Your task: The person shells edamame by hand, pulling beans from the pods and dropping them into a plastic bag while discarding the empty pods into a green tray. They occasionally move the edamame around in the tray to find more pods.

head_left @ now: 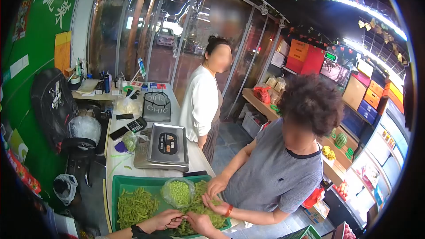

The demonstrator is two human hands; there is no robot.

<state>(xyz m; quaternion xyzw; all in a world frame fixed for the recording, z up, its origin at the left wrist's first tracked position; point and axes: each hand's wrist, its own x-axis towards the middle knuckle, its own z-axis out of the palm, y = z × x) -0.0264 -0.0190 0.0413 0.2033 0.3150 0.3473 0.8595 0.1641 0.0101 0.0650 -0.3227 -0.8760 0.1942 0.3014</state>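
A green tray (116, 194) at the bottom centre holds heaps of green bean pods (136, 208). Among the pods stands a clear plastic bag (179, 192) of shelled green beans. My left hand (167, 219), with a black band at the wrist, is closed in a pinch over the tray's near side. Close beside it, fingertips almost meeting, my right hand (199, 222) is also pinched. Whatever sits between my fingers is too small to make out. Just beyond, the hands (216, 194) of a person in a grey shirt handle pods over the tray's right side.
Behind the tray, a metal scale (167, 144) stands on the counter with a calculator (137, 125), phones and a grey bag (156, 106). A person in white (197, 102) stands beyond the counter. An office chair (55, 106) is at left, produce shelves at right.
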